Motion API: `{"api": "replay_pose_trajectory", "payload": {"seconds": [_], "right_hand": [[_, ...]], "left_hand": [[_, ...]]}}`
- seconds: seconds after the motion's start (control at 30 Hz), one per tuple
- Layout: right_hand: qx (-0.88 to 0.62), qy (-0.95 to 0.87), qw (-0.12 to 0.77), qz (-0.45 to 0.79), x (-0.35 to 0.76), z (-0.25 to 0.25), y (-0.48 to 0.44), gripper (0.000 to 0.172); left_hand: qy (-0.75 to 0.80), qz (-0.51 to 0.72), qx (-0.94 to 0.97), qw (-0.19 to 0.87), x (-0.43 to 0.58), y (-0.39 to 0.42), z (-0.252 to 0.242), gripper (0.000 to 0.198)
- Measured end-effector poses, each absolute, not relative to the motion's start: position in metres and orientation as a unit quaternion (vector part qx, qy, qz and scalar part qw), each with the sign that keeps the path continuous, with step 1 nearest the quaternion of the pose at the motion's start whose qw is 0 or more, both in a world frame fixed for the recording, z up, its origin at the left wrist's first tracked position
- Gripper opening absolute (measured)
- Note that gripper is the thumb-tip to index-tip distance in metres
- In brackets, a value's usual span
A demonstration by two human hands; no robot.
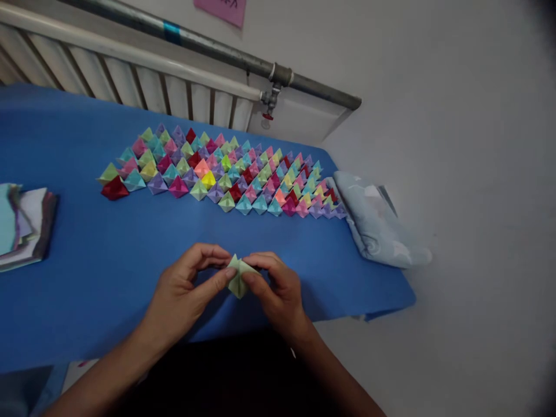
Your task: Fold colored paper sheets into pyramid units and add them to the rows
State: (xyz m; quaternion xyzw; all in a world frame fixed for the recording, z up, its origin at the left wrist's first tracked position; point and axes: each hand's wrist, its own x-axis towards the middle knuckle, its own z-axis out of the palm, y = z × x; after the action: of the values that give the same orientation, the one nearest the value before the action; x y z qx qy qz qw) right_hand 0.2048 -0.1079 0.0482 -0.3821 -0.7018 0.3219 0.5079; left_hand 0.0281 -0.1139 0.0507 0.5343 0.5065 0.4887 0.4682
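Note:
A pale green folded-paper piece (238, 285), pointed at top and bottom with a crease down its middle, is held up above the blue table near its front edge. My left hand (190, 285) pinches its left side between thumb and fingers. On the other side, my right hand (278, 286) grips it the same way, its thumb pressed on the front face. Beyond both hands, rows of small folded paper boats (208, 179) stand in many colours, among them red, yellow, pink, purple, teal and green.
The blue tabletop (108, 278) runs along a radiator (174, 92) and a metal pipe (217, 51) at the back. Stacked coloured paper (30, 231) lies at the left. A folded grey-blue cloth (373, 226) rests at the right end, beside the wall (456, 174).

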Motion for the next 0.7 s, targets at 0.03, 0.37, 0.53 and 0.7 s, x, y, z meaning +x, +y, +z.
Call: {"api": "replay_pose_trajectory", "payload": {"seconds": [0.03, 0.37, 0.53, 0.7], "right_hand": [[-0.384, -0.701, 0.508, 0.32, 0.2042, 0.0477, -0.1082, 0.013], [-0.39, -0.712, 0.498, 0.307, 0.2015, 0.0521, -0.1106, 0.01], [-0.387, -0.704, 0.503, 0.319, 0.2009, 0.0526, -0.1098, 0.008], [-0.405, -0.689, 0.502, 0.331, 0.1989, 0.0511, -0.1107, 0.009]], "left_hand": [[0.506, 0.489, 0.536, 0.466, 0.0277, -0.1142, 0.0496, 0.022], [0.505, 0.46, 0.542, 0.489, 0.0239, -0.1108, 0.0558, 0.014], [0.508, 0.471, 0.542, 0.477, 0.023, -0.1109, 0.0574, 0.009], [0.515, 0.461, 0.53, 0.491, 0.0243, -0.1105, 0.0568, 0.012]]}}
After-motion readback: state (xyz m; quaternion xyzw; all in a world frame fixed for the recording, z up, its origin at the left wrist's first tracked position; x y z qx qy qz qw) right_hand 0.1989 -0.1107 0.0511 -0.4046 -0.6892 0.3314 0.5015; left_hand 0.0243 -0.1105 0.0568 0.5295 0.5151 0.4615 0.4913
